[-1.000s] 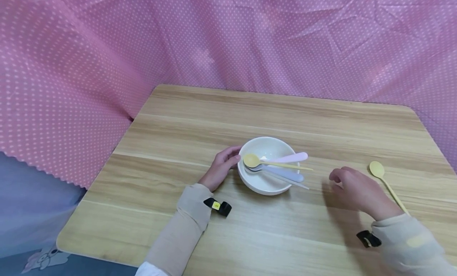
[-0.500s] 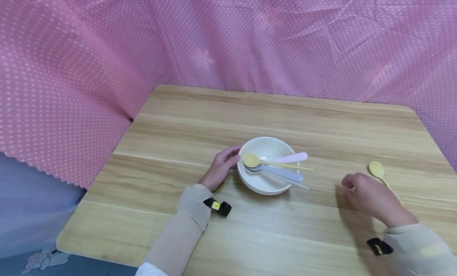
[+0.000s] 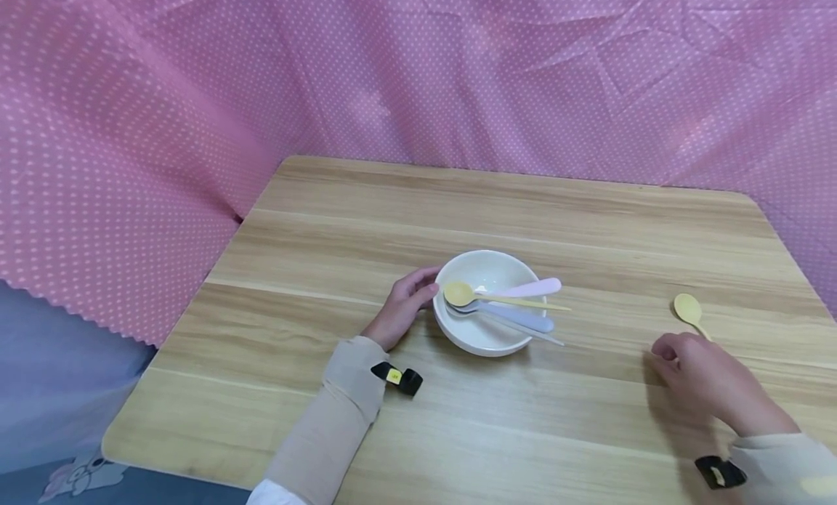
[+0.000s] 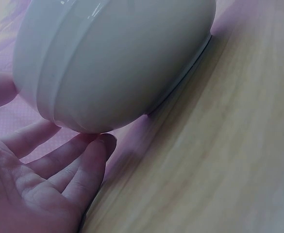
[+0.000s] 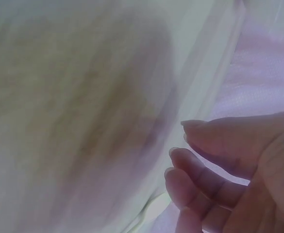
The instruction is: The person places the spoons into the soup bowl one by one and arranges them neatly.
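Note:
My left hand (image 3: pixel 400 312) holds the white bowl (image 3: pixel 485 349) by its left side, thumb at the rim. In the left wrist view its fingers (image 4: pixel 86 162) touch the bowl's outer wall. Across the bowl lie a yellow spoon (image 3: pixel 460 294), a spoon with a blue-lilac handle (image 3: pixel 523 317), a pink handle (image 3: pixel 539 288) and a thin pale handle. At the right, my right hand (image 3: pixel 713 374) hovers over the table with loosely bent fingers, thumb and index apart and nothing between them. Just beyond it lies a second yellow spoon (image 3: pixel 688 309), its handle partly hidden by the hand.
Everything stands on a wood-grain table (image 3: pixel 366 221) with rounded corners. Pink dotted cloth (image 3: pixel 418 76) hangs behind it and along the left. Blue fabric (image 3: pixel 65 381) shows below the table's left edge.
My right hand has moved right and toward me, away from the bowl, and covers more of the loose spoon's handle. The left hand and the bowl have stayed in place.

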`<action>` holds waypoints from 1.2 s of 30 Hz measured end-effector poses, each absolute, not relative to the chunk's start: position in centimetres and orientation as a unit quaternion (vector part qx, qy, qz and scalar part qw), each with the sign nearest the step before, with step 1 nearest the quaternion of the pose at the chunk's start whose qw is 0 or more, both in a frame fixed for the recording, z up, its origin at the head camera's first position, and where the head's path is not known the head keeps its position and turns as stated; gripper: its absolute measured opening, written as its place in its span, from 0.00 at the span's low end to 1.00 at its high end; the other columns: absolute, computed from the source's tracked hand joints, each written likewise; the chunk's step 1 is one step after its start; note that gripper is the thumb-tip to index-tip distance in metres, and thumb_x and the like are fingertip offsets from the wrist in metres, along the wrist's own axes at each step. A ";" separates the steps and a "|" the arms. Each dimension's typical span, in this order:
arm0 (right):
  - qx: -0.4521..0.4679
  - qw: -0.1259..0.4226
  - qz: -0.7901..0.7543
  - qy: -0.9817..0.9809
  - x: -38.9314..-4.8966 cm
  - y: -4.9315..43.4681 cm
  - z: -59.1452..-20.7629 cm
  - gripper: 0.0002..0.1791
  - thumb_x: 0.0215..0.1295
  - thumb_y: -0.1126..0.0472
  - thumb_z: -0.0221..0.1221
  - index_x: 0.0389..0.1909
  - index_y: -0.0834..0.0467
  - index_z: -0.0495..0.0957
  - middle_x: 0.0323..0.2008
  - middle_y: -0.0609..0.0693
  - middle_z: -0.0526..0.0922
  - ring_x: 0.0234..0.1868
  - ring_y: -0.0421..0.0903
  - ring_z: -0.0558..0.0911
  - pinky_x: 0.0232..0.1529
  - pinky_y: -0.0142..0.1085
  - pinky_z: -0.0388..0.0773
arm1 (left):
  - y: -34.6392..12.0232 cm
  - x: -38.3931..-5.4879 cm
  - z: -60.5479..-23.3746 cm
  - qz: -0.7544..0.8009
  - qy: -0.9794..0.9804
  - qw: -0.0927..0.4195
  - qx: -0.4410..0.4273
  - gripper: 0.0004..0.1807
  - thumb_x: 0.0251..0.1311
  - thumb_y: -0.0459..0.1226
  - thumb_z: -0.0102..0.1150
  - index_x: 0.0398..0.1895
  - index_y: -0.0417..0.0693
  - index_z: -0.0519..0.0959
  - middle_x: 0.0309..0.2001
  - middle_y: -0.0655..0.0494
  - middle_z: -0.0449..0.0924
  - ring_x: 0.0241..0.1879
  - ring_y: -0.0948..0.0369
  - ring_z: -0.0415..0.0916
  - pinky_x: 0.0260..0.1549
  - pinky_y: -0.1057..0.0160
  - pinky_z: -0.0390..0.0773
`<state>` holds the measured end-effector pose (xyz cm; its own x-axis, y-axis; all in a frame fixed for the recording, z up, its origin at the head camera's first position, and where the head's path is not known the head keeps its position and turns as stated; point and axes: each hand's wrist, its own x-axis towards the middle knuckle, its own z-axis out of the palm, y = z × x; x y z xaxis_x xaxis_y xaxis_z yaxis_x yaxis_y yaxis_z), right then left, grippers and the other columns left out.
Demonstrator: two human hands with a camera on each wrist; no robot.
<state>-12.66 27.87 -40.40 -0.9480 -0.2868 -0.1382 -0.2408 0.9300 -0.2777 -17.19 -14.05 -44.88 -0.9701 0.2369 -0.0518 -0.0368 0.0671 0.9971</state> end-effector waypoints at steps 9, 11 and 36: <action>-0.126 0.063 -0.141 0.980 -11.9 29.8 -41.0 0.07 0.56 0.66 0.60 0.34 0.66 0.80 0.32 0.61 0.83 0.37 0.63 0.81 0.39 0.57 0.75 | -14.0 -17.2 -44.8 0.677 0.725 0.104 0.068 0.22 0.69 0.43 0.46 0.64 0.51 0.67 0.62 0.57 0.70 0.61 0.60 0.68 0.58 0.59 0.72; -0.122 0.057 -0.144 0.980 -11.6 30.3 -41.2 0.07 0.57 0.65 0.60 0.33 0.66 0.80 0.31 0.60 0.83 0.36 0.62 0.81 0.39 0.57 0.75 | -14.0 -17.2 -44.8 0.676 0.727 0.105 0.067 0.22 0.69 0.43 0.46 0.64 0.52 0.67 0.62 0.57 0.70 0.61 0.61 0.68 0.58 0.60 0.72; -0.056 -0.025 -0.150 0.987 -9.6 35.9 -42.9 0.13 0.45 0.69 0.64 0.33 0.71 0.78 0.31 0.68 0.81 0.26 0.54 0.81 0.26 0.46 0.72 | -13.9 -17.2 -44.9 0.670 0.733 0.101 0.060 0.22 0.69 0.44 0.46 0.64 0.52 0.68 0.62 0.58 0.70 0.61 0.61 0.67 0.58 0.57 0.72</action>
